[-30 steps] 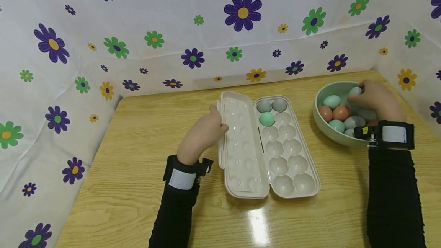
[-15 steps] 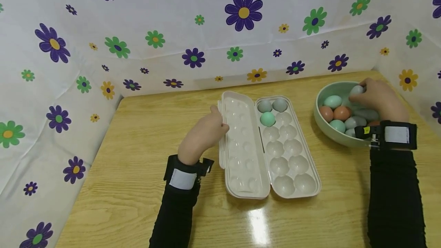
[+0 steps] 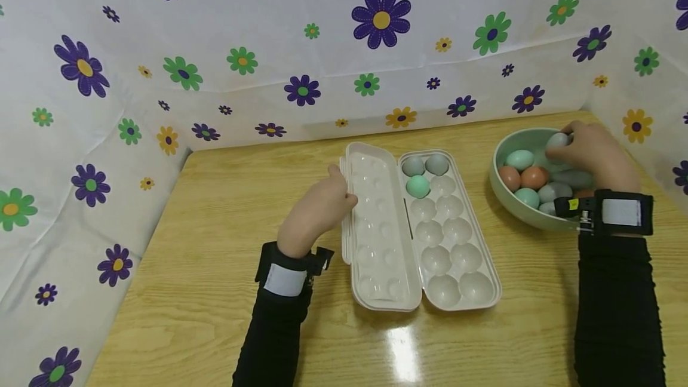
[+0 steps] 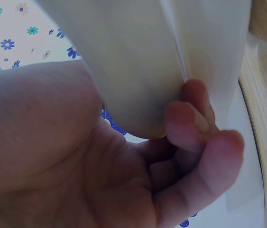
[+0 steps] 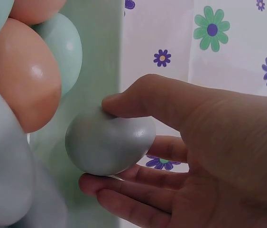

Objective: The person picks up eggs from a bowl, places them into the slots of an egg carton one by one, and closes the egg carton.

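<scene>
An egg carton stands open on the table, its pale lid (image 3: 380, 229) to the left and its base (image 3: 444, 217) to the right. Two grey eggs (image 3: 437, 164) fill the far row of cups, and a green egg (image 3: 418, 186) sits just before them. My left hand (image 3: 317, 214) grips the lid's outer edge, with curled fingers (image 4: 218, 166) against it in the left wrist view. Over the bowl's far right side, my right hand (image 3: 602, 151) holds a grey egg (image 5: 107, 142) between thumb and fingers.
A green bowl (image 3: 503, 194) on the right holds several eggs in mint, brown and grey, among them a brown egg (image 3: 534, 177). The wooden table (image 3: 215, 226) is bordered by a flower-printed cloth (image 3: 322, 22) at the back and sides.
Almost nothing differs. The right hand, with the grey egg in it, has shifted very slightly to the right over the bowl. The left hand stays on the lid.
</scene>
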Demonstrator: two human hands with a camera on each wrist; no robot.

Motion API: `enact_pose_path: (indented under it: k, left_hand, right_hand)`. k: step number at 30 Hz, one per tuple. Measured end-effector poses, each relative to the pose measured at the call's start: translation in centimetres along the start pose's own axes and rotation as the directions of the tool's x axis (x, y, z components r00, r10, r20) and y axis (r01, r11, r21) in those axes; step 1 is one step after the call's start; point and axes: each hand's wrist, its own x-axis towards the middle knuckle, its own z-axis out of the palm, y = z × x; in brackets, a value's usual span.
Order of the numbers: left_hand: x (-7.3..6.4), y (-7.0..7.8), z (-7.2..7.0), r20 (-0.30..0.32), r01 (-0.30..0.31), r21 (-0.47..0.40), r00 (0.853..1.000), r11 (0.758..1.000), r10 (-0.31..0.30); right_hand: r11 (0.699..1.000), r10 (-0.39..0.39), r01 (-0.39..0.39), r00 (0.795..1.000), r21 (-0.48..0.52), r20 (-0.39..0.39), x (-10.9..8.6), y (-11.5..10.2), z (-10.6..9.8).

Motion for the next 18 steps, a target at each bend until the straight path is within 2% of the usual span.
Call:
enact_pose_path:
  k: [7,18]
  left_hand:
    - [0.12,0.09,-0.03,-0.001,-0.002,0.007,1.000,1.000,0.002]
    - [0.11,0.03,-0.03,-0.005,0.001,0.004,1.000,1.000,-0.001]
  right_hand:
    - [1.000,-0.012,0.011,1.000,-0.029,-0.016,0.04,-0.53,-0.22]
    - [1.000,-0.002,0.001,1.000,-0.020,-0.030,0.01,-0.62,-0.26]
